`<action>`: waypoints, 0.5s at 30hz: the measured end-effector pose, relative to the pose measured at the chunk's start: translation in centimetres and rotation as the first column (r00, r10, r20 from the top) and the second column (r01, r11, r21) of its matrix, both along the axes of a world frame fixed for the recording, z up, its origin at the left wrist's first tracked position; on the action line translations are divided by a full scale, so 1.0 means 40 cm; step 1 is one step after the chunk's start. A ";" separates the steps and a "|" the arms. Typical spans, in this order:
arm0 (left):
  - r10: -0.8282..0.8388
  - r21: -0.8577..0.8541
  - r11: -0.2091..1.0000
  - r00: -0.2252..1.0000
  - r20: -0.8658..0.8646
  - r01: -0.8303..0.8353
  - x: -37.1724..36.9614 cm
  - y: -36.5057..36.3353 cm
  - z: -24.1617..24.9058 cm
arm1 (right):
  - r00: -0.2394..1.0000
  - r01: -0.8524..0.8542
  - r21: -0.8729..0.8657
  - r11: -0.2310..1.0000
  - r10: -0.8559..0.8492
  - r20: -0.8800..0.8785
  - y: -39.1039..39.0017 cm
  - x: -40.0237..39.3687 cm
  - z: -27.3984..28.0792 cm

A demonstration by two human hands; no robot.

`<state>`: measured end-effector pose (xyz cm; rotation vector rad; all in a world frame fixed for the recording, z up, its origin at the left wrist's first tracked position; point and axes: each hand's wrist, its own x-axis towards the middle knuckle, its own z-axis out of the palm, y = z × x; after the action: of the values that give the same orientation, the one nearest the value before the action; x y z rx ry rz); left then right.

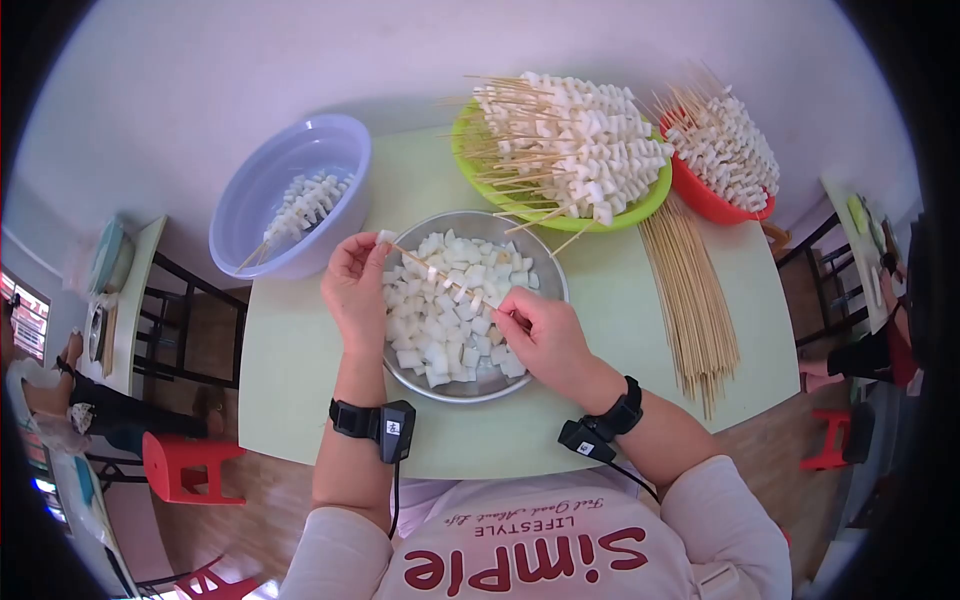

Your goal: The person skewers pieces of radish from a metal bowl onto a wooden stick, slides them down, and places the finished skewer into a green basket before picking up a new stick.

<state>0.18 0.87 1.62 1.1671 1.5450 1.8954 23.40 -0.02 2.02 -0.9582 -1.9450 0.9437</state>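
Note:
My left hand pinches a white cube at the tip of a thin wooden skewer. My right hand grips the same skewer lower down, with its fingers closed. Several white pieces sit threaded along the skewer between my hands. Beneath them, a round metal tray holds a heap of loose white cubes.
A lavender basin with filled skewers stands back left. Filled skewers are piled in a green basin and a red basin at the back right. Bare skewers lie bundled at right. Parts of other people show at both sides.

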 end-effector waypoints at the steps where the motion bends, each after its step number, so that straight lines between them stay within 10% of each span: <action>1: 0.010 -0.021 1.000 1.000 -0.022 -0.010 0.001 -0.002 0.001 | 1.000 -0.003 -0.007 1.000 0.003 0.000 0.000 0.000 0.001; 15: -0.125 -0.063 0.990 0.991 -0.040 0.123 0.044 -0.013 0.014 | 0.999 0.041 0.067 0.997 -0.039 -0.019 0.004 -0.005 -0.012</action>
<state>1.95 0.35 2.16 1.2557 1.5055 1.7418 23.19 0.15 1.53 -0.9438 -1.9239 0.8553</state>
